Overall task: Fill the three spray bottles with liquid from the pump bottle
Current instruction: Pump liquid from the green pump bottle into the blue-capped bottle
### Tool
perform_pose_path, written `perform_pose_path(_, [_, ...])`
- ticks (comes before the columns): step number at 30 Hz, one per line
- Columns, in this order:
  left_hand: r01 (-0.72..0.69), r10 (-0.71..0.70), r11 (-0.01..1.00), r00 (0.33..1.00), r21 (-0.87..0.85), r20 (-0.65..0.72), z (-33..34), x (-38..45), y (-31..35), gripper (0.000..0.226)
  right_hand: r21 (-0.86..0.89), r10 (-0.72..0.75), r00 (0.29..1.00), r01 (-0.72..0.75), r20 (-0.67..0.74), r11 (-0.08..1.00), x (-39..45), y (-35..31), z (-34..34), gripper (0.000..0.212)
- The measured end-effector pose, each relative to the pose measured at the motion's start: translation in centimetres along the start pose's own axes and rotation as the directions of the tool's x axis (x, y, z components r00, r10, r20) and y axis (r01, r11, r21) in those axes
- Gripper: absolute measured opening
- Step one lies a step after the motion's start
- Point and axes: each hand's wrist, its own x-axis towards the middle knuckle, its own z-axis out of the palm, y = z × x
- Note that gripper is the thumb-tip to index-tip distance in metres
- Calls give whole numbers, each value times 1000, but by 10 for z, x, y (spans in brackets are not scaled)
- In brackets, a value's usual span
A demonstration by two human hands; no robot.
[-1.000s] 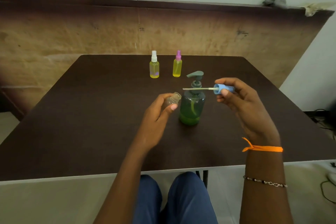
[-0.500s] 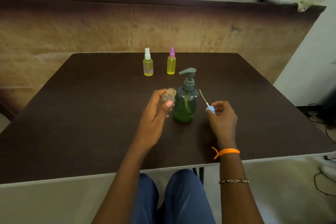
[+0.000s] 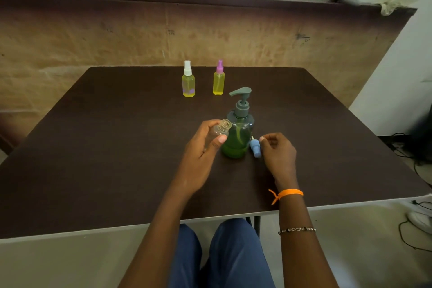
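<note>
One uncapped bottle (image 3: 221, 129) — left-hand (image 3: 201, 154) grip.

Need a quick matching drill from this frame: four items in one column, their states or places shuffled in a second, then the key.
1. clear bottle
2. blue spray cap
3. pump bottle
4. purple-capped bottle

A. far side of table, filled yellow
B. lying on table by right hand
C. uncapped, held in left hand
D. upright, green liquid inside

Pairs: 1-C, 2-B, 3-D, 4-A
</note>
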Motion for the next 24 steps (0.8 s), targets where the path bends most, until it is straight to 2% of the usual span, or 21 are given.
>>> perform_pose_path(5, [9, -9, 1000, 1000, 8, -10, -1, 1, -3, 16, -22, 14, 997, -12, 81, 1000, 1, -3, -2, 14])
perform_pose_path(13, [10, -10, 1000, 1000, 27, -11, -2, 2, -2, 18, -23, -9, 999, 10, 50, 1000, 4, -7, -3, 12])
perform_pose_path(15, [19, -18, 1000, 1000, 22, -19, -1, 3, 0, 17, -35, -50, 998, 51, 24, 998, 5, -14, -9, 10])
perform_pose_path(17, [31, -30, 999, 999, 34, -44, 0, 3, 1, 17, -6, -154, 988, 154, -25, 988, 4, -26, -15, 10])
perform_pose_path(19, [47, -44, 997, 998, 63, -55, -1, 6, 1, 20, 69, -323, 939, 332, -119, 941, 0, -44, -20, 15])
perform_pose_path(21, [63, -59, 995, 997, 78, -58, -2, 9, 1, 26, 95, -502, 836, 531, -223, 842, -5, -63, -22, 19])
perform_pose_path(24, [35, -30, 993, 998, 114, -53, -6, 15, 6, 45, 58, -676, 695, 706, -245, 705, -6, -81, -16, 25])
